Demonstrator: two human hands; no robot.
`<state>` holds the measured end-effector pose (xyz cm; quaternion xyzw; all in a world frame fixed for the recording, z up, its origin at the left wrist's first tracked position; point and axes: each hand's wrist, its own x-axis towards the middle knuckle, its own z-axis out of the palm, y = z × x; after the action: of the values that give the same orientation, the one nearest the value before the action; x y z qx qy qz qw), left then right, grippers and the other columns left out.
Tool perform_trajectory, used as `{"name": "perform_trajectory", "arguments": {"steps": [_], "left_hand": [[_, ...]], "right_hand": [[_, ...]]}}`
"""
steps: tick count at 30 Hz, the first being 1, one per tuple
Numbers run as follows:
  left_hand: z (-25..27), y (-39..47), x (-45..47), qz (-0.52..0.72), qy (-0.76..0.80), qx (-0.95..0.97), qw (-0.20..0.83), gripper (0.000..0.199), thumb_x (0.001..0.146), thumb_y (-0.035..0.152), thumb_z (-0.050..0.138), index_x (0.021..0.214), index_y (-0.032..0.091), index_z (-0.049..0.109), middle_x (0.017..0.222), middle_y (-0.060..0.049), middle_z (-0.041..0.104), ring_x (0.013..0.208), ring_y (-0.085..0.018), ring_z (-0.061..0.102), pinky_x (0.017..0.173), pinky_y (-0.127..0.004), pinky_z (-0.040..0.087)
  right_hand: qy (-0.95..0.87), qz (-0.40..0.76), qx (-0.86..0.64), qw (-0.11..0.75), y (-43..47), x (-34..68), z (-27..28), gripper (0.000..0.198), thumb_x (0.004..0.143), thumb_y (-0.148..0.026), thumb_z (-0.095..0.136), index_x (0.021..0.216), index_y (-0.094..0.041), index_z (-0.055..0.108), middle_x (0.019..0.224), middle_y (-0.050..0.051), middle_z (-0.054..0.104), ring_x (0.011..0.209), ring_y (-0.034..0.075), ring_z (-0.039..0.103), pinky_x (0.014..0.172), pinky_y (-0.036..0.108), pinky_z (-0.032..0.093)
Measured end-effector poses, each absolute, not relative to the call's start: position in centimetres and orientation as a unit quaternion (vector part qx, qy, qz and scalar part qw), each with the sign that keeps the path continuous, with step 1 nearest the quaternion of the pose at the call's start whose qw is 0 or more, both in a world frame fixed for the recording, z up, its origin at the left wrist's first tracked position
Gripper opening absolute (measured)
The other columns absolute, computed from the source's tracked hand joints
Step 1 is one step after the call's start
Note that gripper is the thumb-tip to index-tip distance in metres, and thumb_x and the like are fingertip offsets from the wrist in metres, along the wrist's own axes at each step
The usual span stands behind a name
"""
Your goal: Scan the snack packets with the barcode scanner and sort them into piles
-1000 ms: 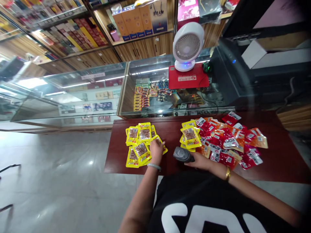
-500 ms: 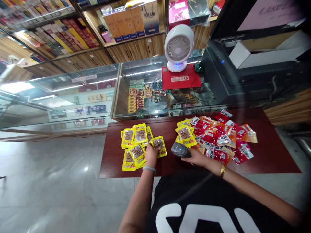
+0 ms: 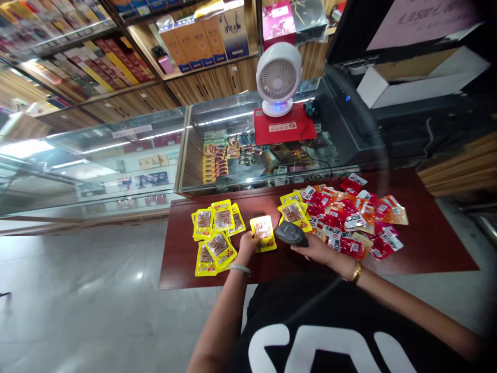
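Between two piles on the dark red table, my left hand (image 3: 248, 246) pinches the edge of a yellow snack packet (image 3: 265, 239), which is brightly lit on its face. My right hand (image 3: 313, 248) grips a dark grey barcode scanner (image 3: 291, 233) by its handle, its head pointing left towards that packet. Left of my left hand lies a loose pile of yellow snack packets (image 3: 218, 247). A smaller stack of yellow packets (image 3: 294, 212) sits just beyond the scanner. Red and orange snack packets (image 3: 349, 215) are heaped to the right of it.
The red table (image 3: 178, 248) meets a glass display counter (image 3: 194, 111) along its far side. On the counter a white fan (image 3: 278, 72) stands on a red mat (image 3: 267, 133). A dark machine with a white open box (image 3: 419, 83) is at the right.
My left hand has moved the yellow packet slightly right, away from the left pile and closer to the scanner. A bright light now falls on the packet. My right hand keeps hold of the scanner.
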<state>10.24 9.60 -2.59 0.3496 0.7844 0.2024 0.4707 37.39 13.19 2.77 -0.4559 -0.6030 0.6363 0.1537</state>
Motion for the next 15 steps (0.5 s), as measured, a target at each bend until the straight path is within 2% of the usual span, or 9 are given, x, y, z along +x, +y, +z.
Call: {"name": "perform_trajectory", "arguments": {"steps": [5,8,10,12,15], "left_hand": [[-1.9,11.4,11.4,0.354,0.675,0.234,0.603,0.045,0.061,0.049,0.079,0.084,0.012,0.071,0.074,-0.006,0.071,0.067,-0.018,0.065,0.067,-0.030,0.052],[-1.0,13.6,11.9,0.404,0.625,0.276,0.608,0.050,0.064,0.048,0.079,0.097,0.012,0.072,0.090,-0.009,0.074,0.080,-0.019,0.067,0.080,-0.033,0.052],[-0.4,14.6,11.3,0.408,0.644,0.315,0.566,0.051,0.067,0.043,0.078,0.107,0.013,0.070,0.100,-0.010,0.073,0.089,-0.020,0.067,0.087,-0.033,0.051],[0.0,14.8,9.7,0.376,0.717,0.337,0.480,0.048,0.072,0.039,0.074,0.112,0.012,0.067,0.105,-0.012,0.071,0.095,-0.021,0.066,0.091,-0.034,0.049],[0.4,13.6,6.0,0.264,0.860,0.349,0.261,0.048,0.078,0.038,0.069,0.118,0.012,0.062,0.117,-0.016,0.065,0.113,-0.027,0.059,0.100,-0.040,0.043]], "right_hand": [[-0.601,0.638,-0.458,0.147,13.0,37.5,2.8,0.049,0.075,-0.050,0.074,0.111,-0.017,0.070,0.107,0.010,0.077,0.103,0.035,0.069,0.097,0.051,0.051],[-0.609,0.637,-0.449,0.148,13.0,37.6,2.8,0.053,0.076,-0.050,0.073,0.116,-0.016,0.068,0.115,0.011,0.074,0.108,0.035,0.067,0.100,0.051,0.049],[-0.609,0.637,-0.449,0.148,12.9,37.6,2.6,0.054,0.076,-0.050,0.074,0.118,-0.016,0.067,0.118,0.011,0.073,0.110,0.035,0.066,0.101,0.052,0.048],[-0.604,0.637,-0.456,0.147,12.8,37.5,2.5,0.054,0.075,-0.050,0.074,0.116,-0.016,0.067,0.116,0.011,0.073,0.108,0.036,0.067,0.100,0.052,0.049],[-0.600,0.640,-0.460,0.135,12.7,37.4,2.3,0.053,0.074,-0.050,0.074,0.114,-0.016,0.067,0.108,0.011,0.076,0.101,0.035,0.069,0.095,0.051,0.052]]}}
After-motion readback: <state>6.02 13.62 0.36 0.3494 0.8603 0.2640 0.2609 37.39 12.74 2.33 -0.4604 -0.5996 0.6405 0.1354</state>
